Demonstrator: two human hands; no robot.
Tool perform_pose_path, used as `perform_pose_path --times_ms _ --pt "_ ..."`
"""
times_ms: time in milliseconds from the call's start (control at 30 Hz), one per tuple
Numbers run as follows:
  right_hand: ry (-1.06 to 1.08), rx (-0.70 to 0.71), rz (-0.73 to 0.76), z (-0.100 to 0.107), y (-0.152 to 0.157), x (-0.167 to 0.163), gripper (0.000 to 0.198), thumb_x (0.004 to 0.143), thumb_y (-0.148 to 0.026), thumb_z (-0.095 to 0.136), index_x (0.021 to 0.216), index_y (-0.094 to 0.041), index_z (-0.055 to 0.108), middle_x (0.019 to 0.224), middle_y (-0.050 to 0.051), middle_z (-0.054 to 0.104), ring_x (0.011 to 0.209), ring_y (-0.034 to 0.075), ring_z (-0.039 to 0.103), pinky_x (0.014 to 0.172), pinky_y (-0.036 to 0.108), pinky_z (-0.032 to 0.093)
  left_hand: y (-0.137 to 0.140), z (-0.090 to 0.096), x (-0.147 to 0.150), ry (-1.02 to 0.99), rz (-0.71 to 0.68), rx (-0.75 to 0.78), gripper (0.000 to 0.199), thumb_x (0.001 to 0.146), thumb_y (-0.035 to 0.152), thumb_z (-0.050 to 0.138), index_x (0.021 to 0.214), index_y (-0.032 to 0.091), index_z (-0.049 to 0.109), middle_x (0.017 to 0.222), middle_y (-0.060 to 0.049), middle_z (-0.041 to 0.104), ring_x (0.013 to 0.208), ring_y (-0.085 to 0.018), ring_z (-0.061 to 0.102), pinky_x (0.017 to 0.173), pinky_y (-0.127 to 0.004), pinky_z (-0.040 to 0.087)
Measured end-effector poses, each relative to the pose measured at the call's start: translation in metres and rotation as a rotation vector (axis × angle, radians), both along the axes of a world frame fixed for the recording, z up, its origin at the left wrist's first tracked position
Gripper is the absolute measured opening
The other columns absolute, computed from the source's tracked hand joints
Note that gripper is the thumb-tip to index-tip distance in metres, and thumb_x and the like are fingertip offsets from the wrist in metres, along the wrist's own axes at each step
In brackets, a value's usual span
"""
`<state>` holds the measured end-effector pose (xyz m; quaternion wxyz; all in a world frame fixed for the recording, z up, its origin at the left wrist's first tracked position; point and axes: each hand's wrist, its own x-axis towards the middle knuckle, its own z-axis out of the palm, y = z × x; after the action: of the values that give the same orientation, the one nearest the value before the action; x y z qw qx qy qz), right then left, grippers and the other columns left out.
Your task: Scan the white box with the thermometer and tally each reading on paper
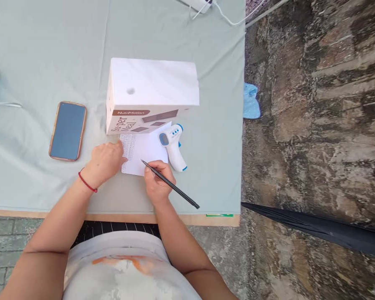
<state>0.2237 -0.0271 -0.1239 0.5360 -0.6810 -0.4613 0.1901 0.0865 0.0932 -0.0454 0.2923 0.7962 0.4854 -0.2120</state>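
A white sheet of paper (145, 148), with rows of small writing down its left side, lies on the cloth-covered table. My left hand (106, 162), with a red cord bracelet at the wrist, has its fingers curled and pressed on the paper's left edge. Between the fingers of my right hand (158, 181) is a slim black pen (179, 192), its tip just above the lower middle of the sheet. A white and blue infrared thermometer (174, 148) lies right of the paper, touching or overlapping its edge. The paper's far end passes beside or beneath a white NutriMotion box (153, 83).
Left of the box lies a smartphone (68, 131) with a brown case. A white cable (228, 20) runs over the table's far right corner. Past the right edge are a blue cloth (251, 101), a dark folded fabric strip (312, 227) and rough stone ground (315, 137).
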Motion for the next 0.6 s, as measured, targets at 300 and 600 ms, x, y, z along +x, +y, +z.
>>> perform_pose_path --times_ms 300,600 --pt "-0.037 0.027 0.039 0.001 0.000 0.003 0.001 0.087 -0.023 0.063 0.088 -0.022 0.064 0.074 -0.003 0.064 0.061 0.011 0.058 0.057 0.025 0.049 0.004 0.002 -0.002 -0.032 -0.080 -0.038 0.029 0.102 0.026 0.046 0.122 0.009 0.060 0.101 -0.016 0.073 0.100 -0.036 0.072 0.065 -0.037 0.042" --pt "0.061 0.013 0.032 -0.007 -0.001 0.005 0.004 0.085 -0.025 0.064 0.083 -0.022 0.062 0.070 -0.003 0.062 0.059 0.012 0.057 0.055 0.025 0.047 0.000 -0.011 0.004 -0.057 0.095 0.043 0.030 0.102 0.037 0.047 0.115 0.014 0.061 0.094 -0.011 0.074 0.093 -0.032 0.072 0.063 -0.035 0.042"
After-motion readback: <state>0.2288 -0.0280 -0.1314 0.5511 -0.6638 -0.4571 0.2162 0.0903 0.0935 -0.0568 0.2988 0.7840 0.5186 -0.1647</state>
